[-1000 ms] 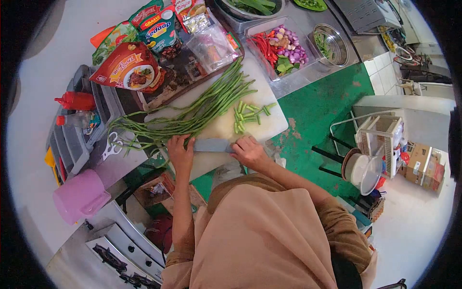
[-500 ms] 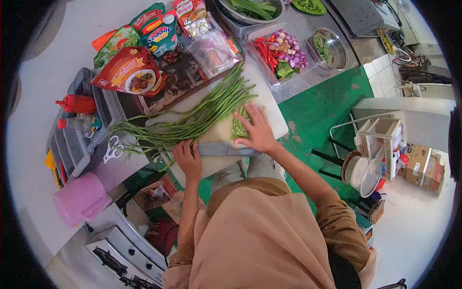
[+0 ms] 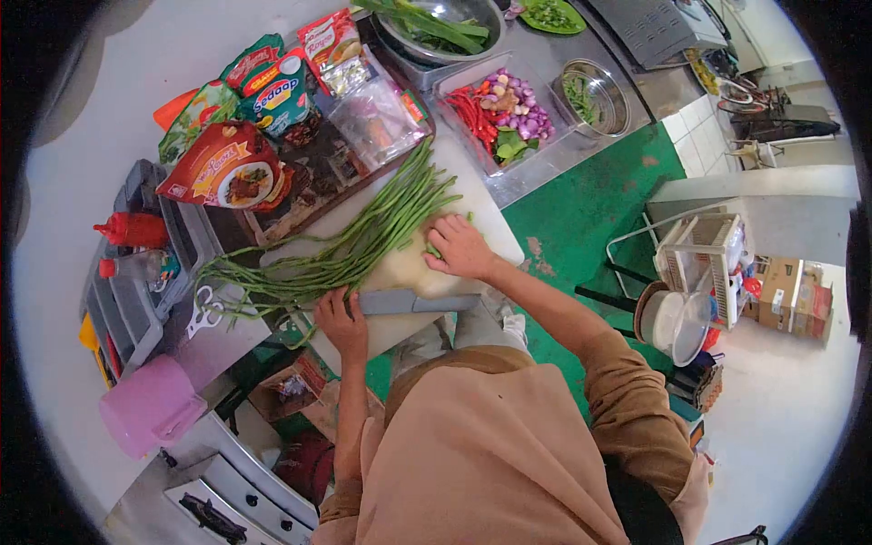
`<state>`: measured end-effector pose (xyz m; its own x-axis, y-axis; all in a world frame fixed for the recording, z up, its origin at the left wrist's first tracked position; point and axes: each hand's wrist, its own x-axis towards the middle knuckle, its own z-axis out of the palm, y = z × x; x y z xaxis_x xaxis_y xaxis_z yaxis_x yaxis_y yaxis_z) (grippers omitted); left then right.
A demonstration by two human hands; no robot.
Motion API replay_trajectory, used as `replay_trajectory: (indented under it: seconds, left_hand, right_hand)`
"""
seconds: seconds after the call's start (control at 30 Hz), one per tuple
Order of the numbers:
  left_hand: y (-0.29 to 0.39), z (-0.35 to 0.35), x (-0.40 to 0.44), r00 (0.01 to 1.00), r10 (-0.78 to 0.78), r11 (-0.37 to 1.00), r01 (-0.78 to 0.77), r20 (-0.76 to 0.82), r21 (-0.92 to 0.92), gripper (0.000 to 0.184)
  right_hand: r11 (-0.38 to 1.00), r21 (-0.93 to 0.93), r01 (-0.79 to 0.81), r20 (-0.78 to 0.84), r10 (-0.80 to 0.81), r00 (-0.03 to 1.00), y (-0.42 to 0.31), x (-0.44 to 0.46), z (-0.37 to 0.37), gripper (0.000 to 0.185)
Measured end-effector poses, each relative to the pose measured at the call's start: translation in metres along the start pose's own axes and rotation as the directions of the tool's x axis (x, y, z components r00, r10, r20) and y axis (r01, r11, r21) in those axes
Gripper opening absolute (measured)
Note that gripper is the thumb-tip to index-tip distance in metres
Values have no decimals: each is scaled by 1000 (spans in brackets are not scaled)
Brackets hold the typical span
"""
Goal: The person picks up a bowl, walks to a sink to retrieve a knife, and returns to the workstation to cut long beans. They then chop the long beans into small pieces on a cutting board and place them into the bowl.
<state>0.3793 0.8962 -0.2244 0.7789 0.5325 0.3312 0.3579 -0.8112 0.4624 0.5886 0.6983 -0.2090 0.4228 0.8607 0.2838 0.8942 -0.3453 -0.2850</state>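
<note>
A bundle of long beans [image 3: 363,245] lies across the white cutting board [image 3: 495,227], its thin ends trailing off to the left. On the board's right part my right hand [image 3: 459,247] is closed around cut bean pieces [image 3: 434,250], mostly hidden under the fingers. My left hand [image 3: 341,322] rests at the near edge of the bundle, fingers slightly apart and touching the beans. Beside its fingers a knife [image 3: 395,302] lies along the near side of the board, with its handle to the right; neither hand grips the handle.
Behind the board are seasoning packets [image 3: 222,168], a tub of chillies and shallots [image 3: 509,113], a steel bowl [image 3: 618,100] and a bowl of leaves [image 3: 490,45]. At left are white scissors [image 3: 205,311], a grey tray [image 3: 150,309] and a pink jug [image 3: 150,404].
My right hand has gone from spread beside the cut pieces to closed over them, gathering them in. The left hand stays by the bundle. The whole view has shifted slightly.
</note>
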Motion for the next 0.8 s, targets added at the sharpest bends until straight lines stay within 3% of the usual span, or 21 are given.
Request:
replay_trajectory:
  seconds: [0.33,0.43,0.5,0.63,0.7,0.73,0.8]
  left_hand:
    - [2,-2,1,1000,-3,1000,2,12,26,21]
    - [1,-2,1,999,-24,1000,23,22,15,21]
    - [1,-1,2,1000,-17,1000,16,26,15,21]
    - [0,-1,0,1000,-17,1000,17,21,10,21]
    - [1,-2,1,1000,-6,999,5,15,40,22]
    - [2,-2,2,1000,-4,999,4,15,37,22]
    - [2,-3,3,1000,2,1000,-2,21,5,21]
  right_hand:
    - [1000,6,7,-65,-6,998,9,9,4,23]
    - [990,89,-111,-17,113,993,10,15,6,24]
    - [952,208,-225,-56,241,969,9,16,4,27]
    - [909,328,-256,-95,301,949,-6,22,-10,26]
    - [782,540,-313,-133,446,885,-21,31,-29,22]
    - [783,537,-314,-135,447,884,-22,34,-41,22]
    - [598,762,-249,-239,616,750,-22,39,-65,19]
